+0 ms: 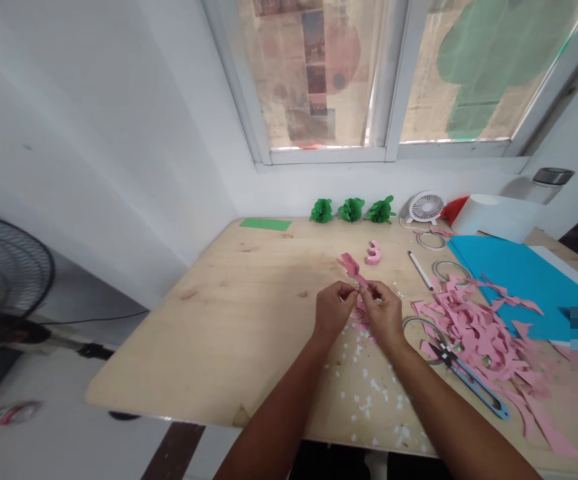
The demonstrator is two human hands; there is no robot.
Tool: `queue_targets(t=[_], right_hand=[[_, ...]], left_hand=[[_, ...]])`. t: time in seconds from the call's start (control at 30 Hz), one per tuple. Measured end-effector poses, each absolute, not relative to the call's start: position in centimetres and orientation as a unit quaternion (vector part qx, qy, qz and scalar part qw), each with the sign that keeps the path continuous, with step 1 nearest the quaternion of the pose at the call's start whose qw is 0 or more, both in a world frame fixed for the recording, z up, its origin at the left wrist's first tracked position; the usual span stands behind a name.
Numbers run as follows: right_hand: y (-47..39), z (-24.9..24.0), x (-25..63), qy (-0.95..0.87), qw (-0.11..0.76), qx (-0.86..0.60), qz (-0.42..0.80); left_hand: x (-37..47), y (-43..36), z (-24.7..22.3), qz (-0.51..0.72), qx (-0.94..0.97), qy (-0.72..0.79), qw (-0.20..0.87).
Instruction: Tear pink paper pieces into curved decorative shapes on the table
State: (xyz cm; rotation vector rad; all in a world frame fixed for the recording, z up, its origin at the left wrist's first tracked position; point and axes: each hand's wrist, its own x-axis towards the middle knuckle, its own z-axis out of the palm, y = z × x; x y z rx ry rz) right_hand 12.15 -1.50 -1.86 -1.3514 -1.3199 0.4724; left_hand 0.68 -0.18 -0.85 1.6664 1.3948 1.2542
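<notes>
Left hand (335, 307) and right hand (385, 310) meet at a piece of pink paper (351, 265)

In the head view, the pink paper is held over the middle of the wooden table (219, 320), its upper end sticking out beyond the fingers. The right hand pinches it between thumb and fingertips; the left hand does the same just beside, thumb and finger pressed together on the paper. What lies between the fingertips is small, so the exact fold there is hard to make out.

A curled pink piece (373, 254) lies beyond the right hand. White bits (363, 383) are strewn under the forearms. To the right are a heap of pink scraps (473, 320), cutters (476, 387) with blue handles, a pen (421, 271) and a blue sheet (509, 273). Along the wall stand three green paper bunches (352, 209), between a flat green strip (265, 225) and a small white fan (425, 207).
</notes>
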Motion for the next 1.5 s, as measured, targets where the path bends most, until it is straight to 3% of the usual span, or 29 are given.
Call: queue_targets(t=[0.63,1.07,1.37,1.5], right_hand=[[-1.1,-2.3,12.2,-0.499,0.587,-0.552,0.321],[-0.6,-2.4,12.8,-0.428,0.615,-0.542,0.379],[-0.6,-2.5,12.7,-0.425,0.618,-0.532,0.392],[-0.6,-2.6,12.5,-0.423,0.621,-0.521,0.405]], left_hand=[[0.2,0.6,-1.3,0.487,0.519,0.493,0.5],[-0.2,1.1,-1.9,0.47,0.528,0.509,0.491],[-1.0,1.4,-2.5,0.395,0.656,0.505,0.399],[-1.2,1.4,-2.1,0.435,0.62,0.525,0.39]])
